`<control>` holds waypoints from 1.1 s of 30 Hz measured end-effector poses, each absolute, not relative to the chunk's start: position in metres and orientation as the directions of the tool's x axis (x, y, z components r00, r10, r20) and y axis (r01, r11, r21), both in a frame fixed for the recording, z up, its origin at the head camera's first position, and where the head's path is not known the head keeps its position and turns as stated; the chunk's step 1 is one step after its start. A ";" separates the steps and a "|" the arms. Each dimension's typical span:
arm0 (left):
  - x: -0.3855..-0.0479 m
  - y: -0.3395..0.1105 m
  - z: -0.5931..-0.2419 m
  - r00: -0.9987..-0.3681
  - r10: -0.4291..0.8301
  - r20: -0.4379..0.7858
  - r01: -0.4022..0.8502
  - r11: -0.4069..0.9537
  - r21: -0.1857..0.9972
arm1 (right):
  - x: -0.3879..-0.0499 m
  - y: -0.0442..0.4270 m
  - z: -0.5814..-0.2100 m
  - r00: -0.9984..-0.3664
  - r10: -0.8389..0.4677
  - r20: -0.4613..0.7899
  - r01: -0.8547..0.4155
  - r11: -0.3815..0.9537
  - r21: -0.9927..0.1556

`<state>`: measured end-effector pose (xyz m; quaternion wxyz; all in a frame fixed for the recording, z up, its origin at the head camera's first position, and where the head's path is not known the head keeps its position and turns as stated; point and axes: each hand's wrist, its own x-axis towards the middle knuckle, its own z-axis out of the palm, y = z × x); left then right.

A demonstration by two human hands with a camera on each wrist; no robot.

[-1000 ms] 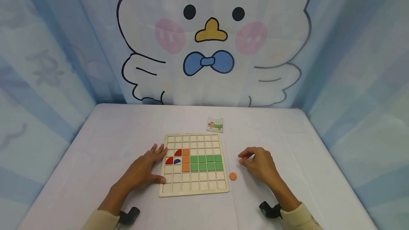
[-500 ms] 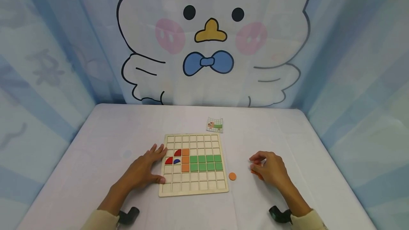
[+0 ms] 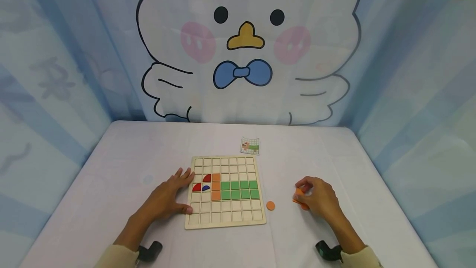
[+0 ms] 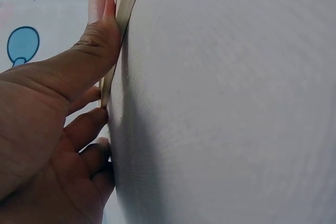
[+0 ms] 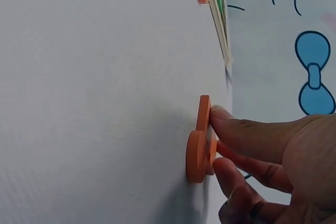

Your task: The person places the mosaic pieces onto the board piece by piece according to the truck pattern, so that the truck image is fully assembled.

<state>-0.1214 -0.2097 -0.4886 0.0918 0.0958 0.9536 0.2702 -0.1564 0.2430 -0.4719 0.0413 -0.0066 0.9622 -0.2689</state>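
Note:
A wooden grid board (image 3: 225, 223) lies on the table with green, orange, red and blue-and-white tiles in its cells. My left hand (image 3: 167, 197) rests along the board's left edge, fingers spread on the rim; the left wrist view has its thumb (image 4: 97, 40) against the board's side. To the right of the board, my right hand (image 3: 321, 197) pinches an orange tile (image 3: 299, 192) between thumb and fingers. Beside it on the table, in the right wrist view, are a flat orange piece (image 5: 203, 114) touching the thumb and an orange disc (image 5: 196, 157). The fingertips partly hide these pieces.
A second orange disc (image 3: 270, 205) lies just off the board's right edge. Behind the board is a small picture card (image 3: 250, 145) with a grid pattern. A printed curtain (image 3: 245, 102) hangs behind the white table (image 3: 148, 152).
My right hand has moved right and toward me, from near the board to the orange pieces, and an orange tile now shows between its fingers. The left hand and the board stay put.

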 end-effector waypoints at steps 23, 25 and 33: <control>-0.121 -0.210 -0.490 -0.966 0.229 -0.124 0.129 0.835 0.536 | -0.163 0.249 -0.473 -0.992 -0.031 -0.123 0.041 0.839 -0.542; -0.121 -0.210 -0.490 -0.966 0.230 -0.122 0.131 0.835 0.535 | -0.164 0.248 -0.474 -0.992 -0.036 -0.117 0.035 0.834 -0.551; -0.121 -0.209 -0.488 -0.966 0.228 -0.125 0.128 0.835 0.535 | -0.166 0.236 -0.475 -0.994 -0.074 -0.081 -0.008 0.782 -0.623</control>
